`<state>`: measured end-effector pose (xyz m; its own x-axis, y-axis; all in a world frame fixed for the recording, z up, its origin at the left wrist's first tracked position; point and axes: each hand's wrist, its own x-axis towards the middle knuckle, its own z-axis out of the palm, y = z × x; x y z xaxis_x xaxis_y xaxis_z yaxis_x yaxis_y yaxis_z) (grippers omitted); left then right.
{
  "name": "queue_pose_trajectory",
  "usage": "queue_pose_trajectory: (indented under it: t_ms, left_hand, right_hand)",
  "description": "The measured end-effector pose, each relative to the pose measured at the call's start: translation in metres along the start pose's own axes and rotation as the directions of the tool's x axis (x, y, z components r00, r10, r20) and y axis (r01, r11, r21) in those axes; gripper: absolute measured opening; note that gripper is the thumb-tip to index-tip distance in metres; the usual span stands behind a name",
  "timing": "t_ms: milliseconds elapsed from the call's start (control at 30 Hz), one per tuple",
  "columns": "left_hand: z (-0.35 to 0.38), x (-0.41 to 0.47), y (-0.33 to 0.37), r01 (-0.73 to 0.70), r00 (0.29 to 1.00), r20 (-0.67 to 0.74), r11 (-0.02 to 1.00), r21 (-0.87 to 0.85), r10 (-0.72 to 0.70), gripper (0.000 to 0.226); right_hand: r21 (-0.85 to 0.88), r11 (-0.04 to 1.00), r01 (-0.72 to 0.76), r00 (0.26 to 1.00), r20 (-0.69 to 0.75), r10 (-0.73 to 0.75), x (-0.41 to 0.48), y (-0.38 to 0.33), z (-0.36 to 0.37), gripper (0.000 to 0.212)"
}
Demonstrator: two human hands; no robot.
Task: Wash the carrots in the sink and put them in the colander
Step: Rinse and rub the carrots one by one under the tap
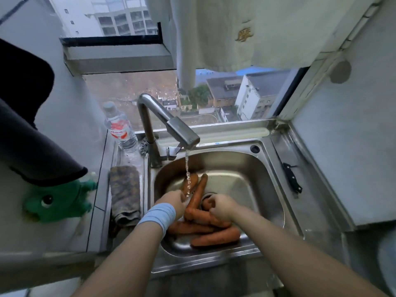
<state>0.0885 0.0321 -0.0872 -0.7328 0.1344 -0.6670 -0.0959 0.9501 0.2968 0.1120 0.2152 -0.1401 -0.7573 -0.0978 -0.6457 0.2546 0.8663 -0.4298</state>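
The stainless-steel sink (pixel 246 168) is the anchor here, and everything sits around or inside it. At its back left corner stands the faucet (pixel 177 127), its spout reaching over the basin and running a thin stream of water (pixel 187 168) down onto the carrots.

The carrots (pixel 214 237) lie in the sink, mostly heaped at its near side, with two more leaning up toward the back under the stream. The left hand (pixel 171 200), a pale blue wristband (pixel 158 217) on its wrist, is at the left of the basin. Its grip is closed round the lower part of a long carrot (pixel 200 189), right where the water lands (the splash blurs the fingertips). The right hand (pixel 222 207) is over the middle of the sink, above the heap. Its fingers are curled, and its grip holds a stubby carrot (pixel 206 203) whose rounded end shows beside the thumb.

On the left ledge of the sink a mottled dishcloth (pixel 125 189) hangs over the near edge. Behind it, at the sink's far left corner, stands a clear water bottle (pixel 120 129) with a red label. Further left of the sink, on the pale tabletop, is a green frog toy (pixel 57 200). On the sink's right ledge lies a black-handled knife (pixel 292 179). A pale towel (pixel 246 28) hangs above the sink in front of the window.
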Motion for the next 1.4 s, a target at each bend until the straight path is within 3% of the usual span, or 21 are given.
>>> queue_pose_trajectory:
  t_ms: [100, 267, 400, 533, 600, 667, 767, 833, 933, 1000, 1033, 1100, 1167, 1267, 1333, 1400]
  left_hand:
    - [0.015, 0.007, 0.015, -0.048, 0.996, 0.077, 0.999, 0.017, 0.046, 0.049]
    - [0.046, 0.049, 0.0, 0.038, 0.991, 0.128, 0.998, 0.044, -0.043, 0.048]
    - [0.061, 0.065, -0.016, 0.043, 0.987, 0.152, 0.998, 0.043, -0.049, 0.047]
    - [0.063, 0.061, -0.026, 0.038, 0.987, 0.154, 0.999, -0.006, -0.037, 0.054]
    - [0.06, 0.059, -0.03, 0.026, 0.991, 0.133, 0.998, -0.059, -0.018, 0.052]
    - [0.052, 0.051, -0.028, 0.008, 0.993, 0.119, 0.99, -0.144, 0.009, 0.041]
    - [0.033, 0.034, -0.019, -0.013, 0.993, 0.109, 0.937, -0.35, 0.054, 0.005]
    - [0.021, 0.027, -0.014, -0.015, 0.994, 0.086, 0.882, -0.471, 0.064, 0.016]
    - [0.003, 0.008, -0.004, -0.03, 0.983, 0.134, 0.826, -0.563, 0.126, 0.045]
    - [-0.007, -0.004, 0.002, 0.0, 0.972, 0.174, 0.74, -0.672, 0.158, 0.057]
    - [-0.01, -0.009, 0.004, 0.004, 0.97, 0.174, 0.701, -0.713, 0.171, 0.063]
    - [-0.014, -0.015, 0.003, -0.026, 0.973, 0.127, 0.643, -0.765, 0.19, 0.071]
    - [-0.016, -0.017, 0.003, -0.011, 0.982, 0.107, 0.62, -0.785, 0.153, 0.068]
    - [-0.022, -0.021, 0.0, 0.019, 0.996, 0.069, 0.647, -0.762, 0.052, 0.029]
    - [-0.028, -0.029, -0.003, 0.066, 0.994, 0.107, 0.584, -0.809, 0.037, 0.025]
    - [-0.034, -0.036, -0.005, 0.116, 0.983, 0.165, 0.442, -0.89, 0.076, 0.023]
  right_hand:
    - [-0.103, 0.994, -0.032, 0.996, 0.074, 0.04, 0.026, 0.011, 0.027, 0.06]
    - [-0.166, 0.986, -0.027, 0.99, 0.134, 0.05, 0.073, 0.022, 0.074, 0.069]
    - [-0.381, 0.924, -0.024, 0.994, 0.093, 0.064, 0.083, 0.022, 0.098, 0.087]
    - [-0.442, 0.896, 0.039, 0.996, 0.09, 0.001, 0.079, 0.015, 0.099, 0.06]
    - [-0.29, 0.957, 0.031, 0.999, 0.027, -0.025, 0.07, 0.01, 0.089, 0.054]
    - [-0.018, 0.998, 0.055, 0.997, -0.059, -0.056, 0.055, 0.002, 0.071, 0.048]
    - [0.326, 0.938, 0.113, 0.984, -0.165, -0.062, 0.035, -0.013, 0.042, 0.041]
    - [0.464, 0.877, 0.122, 0.981, -0.192, -0.035, 0.026, -0.023, 0.026, 0.043]
    - [0.729, 0.677, 0.102, 0.982, -0.183, 0.049, 0.019, -0.04, 0.01, 0.031]
    - [0.917, 0.398, 0.045, 0.987, -0.102, 0.125, 0.015, -0.056, 0.004, 0.031]
    - [0.967, 0.255, 0.024, 0.985, -0.066, 0.159, 0.015, -0.063, 0.001, 0.035]
    - [0.991, 0.135, 0.005, 0.98, -0.032, 0.196, 0.009, -0.08, -0.007, 0.032]
    - [0.979, 0.205, -0.005, 0.981, -0.035, 0.192, 0.005, -0.093, -0.008, 0.021]
    - [0.945, 0.321, -0.052, 0.983, -0.008, 0.183, -0.008, -0.108, -0.003, 0.018]
    - [0.966, 0.244, -0.085, 0.983, 0.041, 0.181, -0.017, -0.115, 0.001, 0.023]
    - [0.976, 0.18, -0.122, 0.976, 0.086, 0.199, -0.025, -0.12, 0.001, 0.029]
